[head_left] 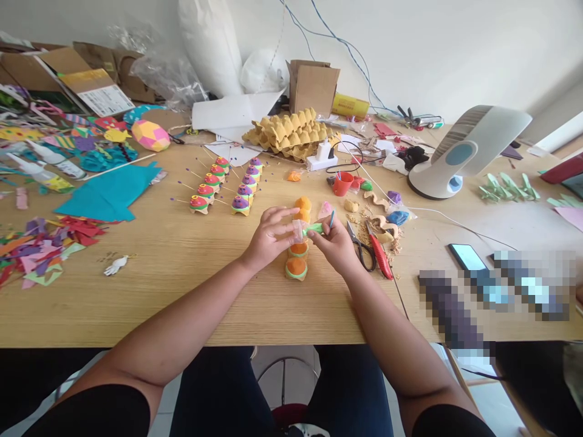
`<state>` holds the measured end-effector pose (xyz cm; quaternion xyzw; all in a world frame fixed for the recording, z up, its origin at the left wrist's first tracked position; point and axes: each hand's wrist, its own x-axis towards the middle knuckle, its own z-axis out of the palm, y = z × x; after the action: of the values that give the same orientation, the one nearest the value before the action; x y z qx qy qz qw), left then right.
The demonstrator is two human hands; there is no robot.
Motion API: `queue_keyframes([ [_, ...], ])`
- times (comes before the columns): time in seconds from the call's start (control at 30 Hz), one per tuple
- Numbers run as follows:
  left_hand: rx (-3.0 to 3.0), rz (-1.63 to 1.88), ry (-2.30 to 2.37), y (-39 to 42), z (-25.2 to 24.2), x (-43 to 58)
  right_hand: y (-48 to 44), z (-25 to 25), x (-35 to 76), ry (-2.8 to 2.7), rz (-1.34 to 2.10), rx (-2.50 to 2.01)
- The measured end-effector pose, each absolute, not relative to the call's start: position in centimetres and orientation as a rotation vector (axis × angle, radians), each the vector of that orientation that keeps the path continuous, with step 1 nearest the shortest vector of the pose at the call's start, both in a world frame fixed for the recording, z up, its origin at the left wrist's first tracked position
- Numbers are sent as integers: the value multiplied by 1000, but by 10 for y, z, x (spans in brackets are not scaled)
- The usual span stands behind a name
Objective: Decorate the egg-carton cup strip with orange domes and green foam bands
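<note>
— As I watch from my desk, my left hand [268,238] and right hand [336,244] meet over the middle of the table [182,303]. Both are pinched shut on a green lump [312,229] in clear wrap, held just above the wood.
— Anything else in the right?
— A thin blue stick [332,218], tucked against its fingers.
— What crowds them?
— A row of orange cups [296,267] runs under and behind the hands, partly hidden. Scissors [362,247] and a red-handled cutter [379,256] lie just beside my right wrist, among crumbs. Farther back I see a red cup [342,183], painted cups [222,185] with pins, egg cartons [291,130] and a white fan [464,152]. A phone [465,256] lies well to the right.
</note>
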<state>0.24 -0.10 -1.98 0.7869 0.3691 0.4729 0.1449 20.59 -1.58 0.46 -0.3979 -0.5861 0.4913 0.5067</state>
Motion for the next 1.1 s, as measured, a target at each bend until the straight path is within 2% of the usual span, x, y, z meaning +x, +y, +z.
queue_keyframes([
  [0.27, 2275, 1378, 1052, -5, -19, 5, -16, 6, 206, -1671, 639, -1049],
  [0.43, 2251, 1366, 1026, -5, -20, 6, -17, 9, 207, -1750, 487, -1068],
  [0.57, 2250, 1335, 1063, -6, -17, 6, -18, 7, 208, -1788, 479, -1030],
  [0.8, 2327, 1308, 1089, -3, -18, 4, -22, 6, 203, -1683, 736, -1028],
  [1.1, 2326, 1346, 1076, -11, -12, 8, -22, 10, 202, -1739, 702, -1032],
])
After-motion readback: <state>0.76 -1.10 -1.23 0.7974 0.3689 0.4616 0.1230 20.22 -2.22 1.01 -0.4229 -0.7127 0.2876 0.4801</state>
